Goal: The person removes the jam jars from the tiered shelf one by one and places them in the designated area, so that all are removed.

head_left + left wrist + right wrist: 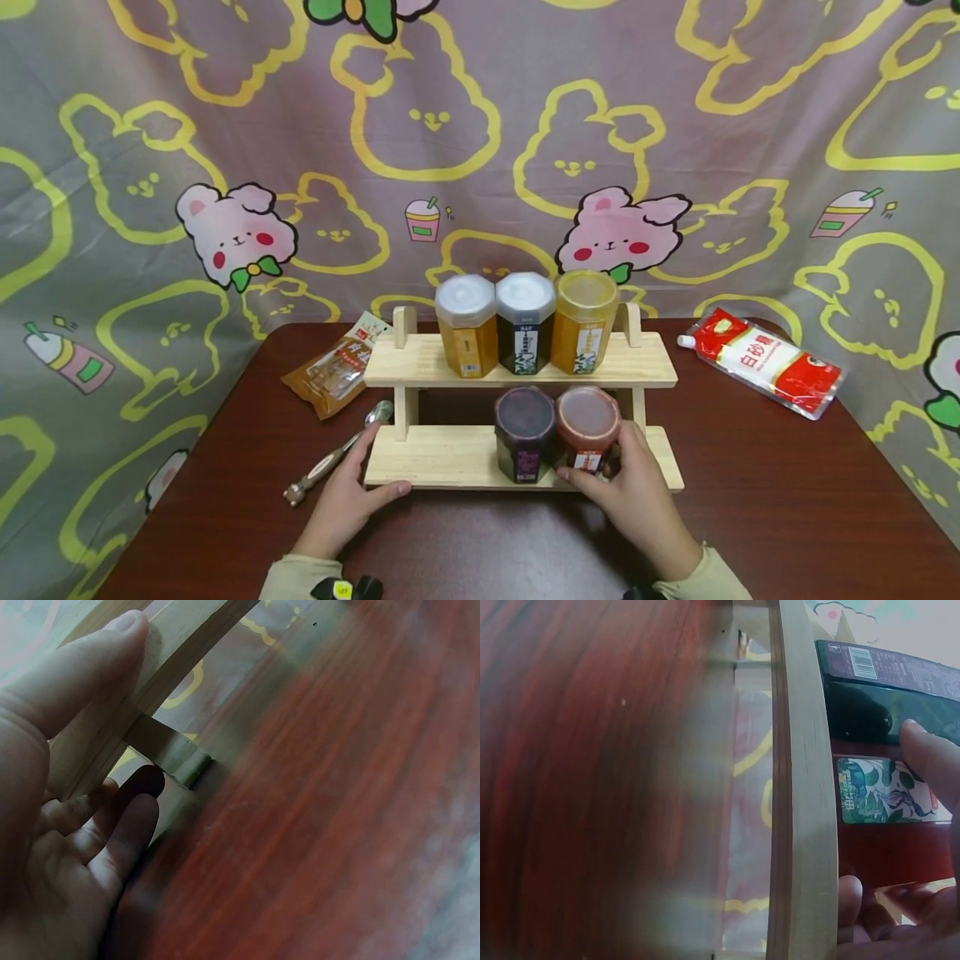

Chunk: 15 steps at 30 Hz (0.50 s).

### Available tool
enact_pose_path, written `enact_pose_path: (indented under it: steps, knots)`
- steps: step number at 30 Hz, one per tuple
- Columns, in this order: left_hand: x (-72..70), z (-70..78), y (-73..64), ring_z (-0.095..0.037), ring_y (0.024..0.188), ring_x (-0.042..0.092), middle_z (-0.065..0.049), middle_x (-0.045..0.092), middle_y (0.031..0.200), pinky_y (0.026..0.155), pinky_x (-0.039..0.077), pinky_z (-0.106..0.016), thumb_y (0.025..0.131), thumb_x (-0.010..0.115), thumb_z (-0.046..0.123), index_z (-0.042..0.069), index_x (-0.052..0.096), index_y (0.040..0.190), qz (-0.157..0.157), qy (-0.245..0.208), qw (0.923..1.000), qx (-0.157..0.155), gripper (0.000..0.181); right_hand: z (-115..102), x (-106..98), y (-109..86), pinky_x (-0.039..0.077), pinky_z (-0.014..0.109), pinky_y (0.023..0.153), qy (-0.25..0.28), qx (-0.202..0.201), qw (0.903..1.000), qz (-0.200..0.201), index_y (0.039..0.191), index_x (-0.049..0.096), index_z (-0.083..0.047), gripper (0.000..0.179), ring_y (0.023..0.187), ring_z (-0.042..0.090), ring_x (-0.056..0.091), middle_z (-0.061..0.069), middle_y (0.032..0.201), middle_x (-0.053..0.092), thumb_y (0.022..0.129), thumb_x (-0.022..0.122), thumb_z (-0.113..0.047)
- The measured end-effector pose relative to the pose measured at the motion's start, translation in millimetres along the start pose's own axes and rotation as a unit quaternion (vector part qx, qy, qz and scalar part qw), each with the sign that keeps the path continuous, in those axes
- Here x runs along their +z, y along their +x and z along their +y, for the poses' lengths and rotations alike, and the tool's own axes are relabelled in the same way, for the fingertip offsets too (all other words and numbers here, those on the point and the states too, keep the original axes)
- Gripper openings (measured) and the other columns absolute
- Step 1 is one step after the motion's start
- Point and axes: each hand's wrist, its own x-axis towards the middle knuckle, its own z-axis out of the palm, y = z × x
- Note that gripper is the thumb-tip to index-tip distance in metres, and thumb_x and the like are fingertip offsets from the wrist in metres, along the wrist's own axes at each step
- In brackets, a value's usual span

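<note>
A two-tier wooden rack (442,458) stands on the table. My left hand (345,504) grips the left end of its lower shelf; the left wrist view shows the thumb (90,667) on the wood and the other fingers below it. On that shelf, my right hand (633,500) holds a red jar (588,417) around its right side and front. Left of it, close by, stands a dark purple jar (525,425). The right wrist view shows the red jar's picture label (885,791) beside the thumb, with the other fingers partly hidden.
The upper shelf carries an amber jar (467,329), a dark jar (525,325) and a yellow jar (585,325). A brown packet (337,371) and a spoon (330,462) lie left of the rack. To the right lies a red-and-white spouted pouch (768,358). A patterned curtain hangs behind.
</note>
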Motion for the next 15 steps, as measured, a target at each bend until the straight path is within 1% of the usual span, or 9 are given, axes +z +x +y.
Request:
enact_pose_path:
  steps: [5,10,15]
  knots:
    - [-0.2,0.0,-0.3,-0.029,0.137,0.041,-0.014,0.037,0.158,0.112,0.031,-0.051,0.073,0.092,0.031,0.012,0.030,0.158,0.001,-0.003,1.0000,0.005,0.107,1.6,-0.6,0.5,0.049,0.031,0.078,-0.002,0.001,1.0000,-0.004,0.126,0.058,-0.003,0.074,0.097,0.016,0.054,0.007,0.111,0.059,0.063,0.096,-0.015]
    - [-0.2,-0.2,-0.3,-0.030,0.137,0.041,-0.015,0.039,0.157,0.112,0.031,-0.052,0.073,0.092,0.031,0.012,0.030,0.158,0.002,0.000,1.0000,0.009,0.107,1.7,-2.1,1.0,0.047,0.028,0.073,0.002,0.005,0.9999,-0.011,0.127,0.059,-0.004,0.074,0.092,0.016,0.051,0.007,0.110,0.059,0.065,0.096,-0.016]
    - [-0.3,-0.5,-0.3,-0.030,0.136,0.042,-0.016,0.039,0.157,0.112,0.031,-0.053,0.073,0.092,0.031,0.012,0.030,0.158,0.002,0.000,1.0000,0.006,0.107,1.3,-2.5,1.0,0.046,0.026,0.069,0.004,0.009,0.9998,-0.017,0.127,0.059,-0.005,0.072,0.086,0.015,0.050,0.006,0.107,0.058,0.066,0.095,-0.016]
